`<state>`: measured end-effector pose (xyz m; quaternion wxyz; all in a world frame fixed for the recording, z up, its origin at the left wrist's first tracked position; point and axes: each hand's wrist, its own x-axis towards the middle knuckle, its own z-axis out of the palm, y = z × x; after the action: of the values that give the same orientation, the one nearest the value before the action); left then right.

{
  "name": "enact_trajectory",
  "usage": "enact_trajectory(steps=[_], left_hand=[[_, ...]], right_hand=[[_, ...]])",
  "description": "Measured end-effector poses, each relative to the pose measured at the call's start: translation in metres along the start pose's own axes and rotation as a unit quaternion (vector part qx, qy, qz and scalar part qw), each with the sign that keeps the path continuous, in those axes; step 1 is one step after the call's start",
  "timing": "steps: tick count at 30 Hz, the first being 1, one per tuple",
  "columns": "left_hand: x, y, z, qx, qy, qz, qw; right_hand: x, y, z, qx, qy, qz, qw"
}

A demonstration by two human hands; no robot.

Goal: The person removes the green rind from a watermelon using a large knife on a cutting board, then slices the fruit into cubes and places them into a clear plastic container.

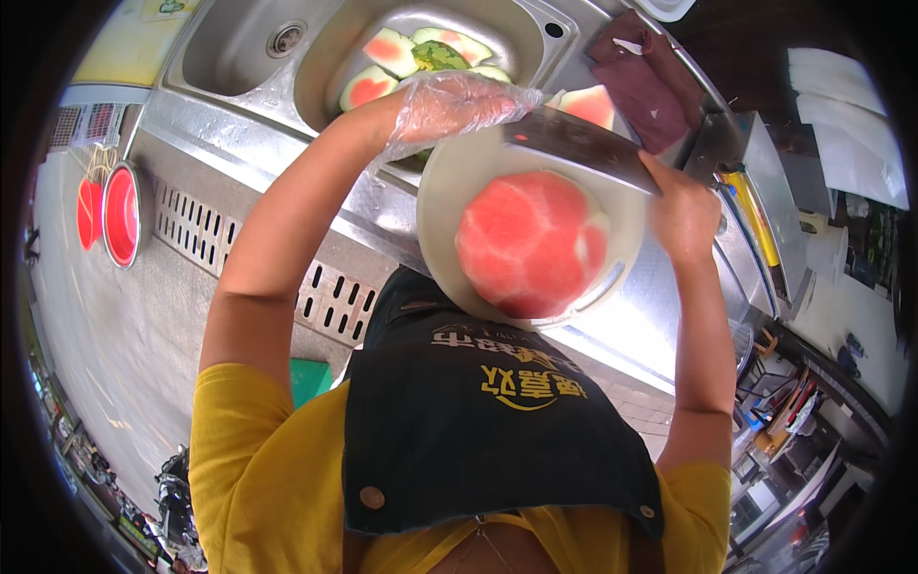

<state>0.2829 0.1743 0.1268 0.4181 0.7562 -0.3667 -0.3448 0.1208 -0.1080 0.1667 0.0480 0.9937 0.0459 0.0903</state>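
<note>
A peeled red watermelon (531,244) rests on a round pale cutting board (445,194) with a slot handle at its edge. My right hand (685,208) is bare and grips a wide-bladed knife (574,147), its blade held across the far side of the board above the melon. At the blade's other end is my left hand (459,107), in a clear plastic glove. Its fingertips meet the blade there; whether they pinch it is hidden. Just beyond the blade lies a piece of watermelon rind (589,106).
Several cut rinds (391,52) lie in the right basin of a steel double sink (330,43). Dark red cloths (638,93) are bunched at the far right. A yellow-handled tool (753,215) stands right of the counter. Red-lined bowls (122,215) sit at left, near a slotted drain grate (193,215).
</note>
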Motion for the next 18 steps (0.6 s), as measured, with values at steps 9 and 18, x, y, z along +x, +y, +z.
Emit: enact_trajectory(steps=[9,18], left_hand=[[0.071,-0.013,0.054,0.452,0.085,0.257,0.850],[0.139,-0.003,0.094,0.469,-0.108,0.261,0.837]], right_hand=[[-0.143,0.023,-0.010,0.035,-0.074,0.347,0.934],[-0.220,0.001,0.006,0.084,-0.141,0.490,0.856]])
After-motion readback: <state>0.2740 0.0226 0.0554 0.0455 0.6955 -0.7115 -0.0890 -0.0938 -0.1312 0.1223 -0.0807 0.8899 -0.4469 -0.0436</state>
